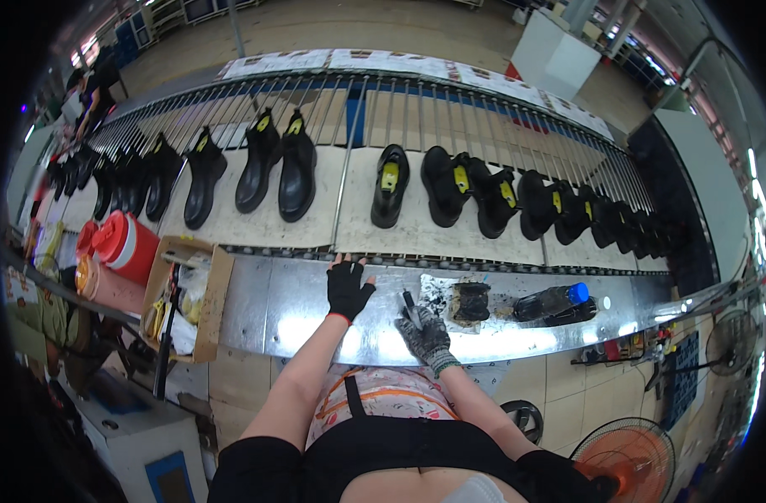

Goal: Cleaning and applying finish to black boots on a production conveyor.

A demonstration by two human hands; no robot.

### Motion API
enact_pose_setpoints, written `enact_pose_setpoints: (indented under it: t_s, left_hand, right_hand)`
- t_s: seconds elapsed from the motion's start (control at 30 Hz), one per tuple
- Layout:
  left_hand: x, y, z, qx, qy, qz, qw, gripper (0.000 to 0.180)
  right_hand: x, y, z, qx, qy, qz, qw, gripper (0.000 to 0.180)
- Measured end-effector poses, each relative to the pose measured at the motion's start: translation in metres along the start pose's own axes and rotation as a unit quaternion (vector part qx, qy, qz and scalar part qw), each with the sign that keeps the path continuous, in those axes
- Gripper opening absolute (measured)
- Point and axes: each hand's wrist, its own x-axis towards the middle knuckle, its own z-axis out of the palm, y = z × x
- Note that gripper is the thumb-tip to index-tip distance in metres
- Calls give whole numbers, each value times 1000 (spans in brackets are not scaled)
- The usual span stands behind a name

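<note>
My left hand (349,287), in a black fingerless glove with a red cuff edge, lies with fingers outstretched on the metal worktop (266,289), its fingertips at the edge of the roller conveyor. My right hand (426,335), in a grey knit glove, is closed around a slim, dark, pen-like tool (409,300) pointing away from me. Just right of the tool, a black-smeared white sheet (436,293) lies beside a blackened block (470,302). Farther right, a bottle of dark liquid with a blue cap (577,292) lies on its side. Neither hand touches a shoe.
Across the conveyor stand black ankle boots (297,172) and low black shoes (390,189) with yellow-green insides, on pale boards (358,176). At left are a cardboard box (215,306) and a red jug (127,247). An orange fan (626,461) stands low at right.
</note>
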Motion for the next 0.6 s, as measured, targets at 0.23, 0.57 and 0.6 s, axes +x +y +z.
enact_pose_setpoints:
  t_s: [0.23,0.57,0.6]
  left_hand:
    - [-4,-1,-3,-6,-13,-13,1000,59]
    - [-5,5,-8,-29,58,-12,998,49]
    - [-6,2,-5,-30,59,-9,998,49]
  right_hand:
    - [-4,4,-2,-61,-55,-32,996,54]
    - [0,15,3,-46,-48,-58,996,58]
    - [-4,7,-4,-36,-52,-54,997,57]
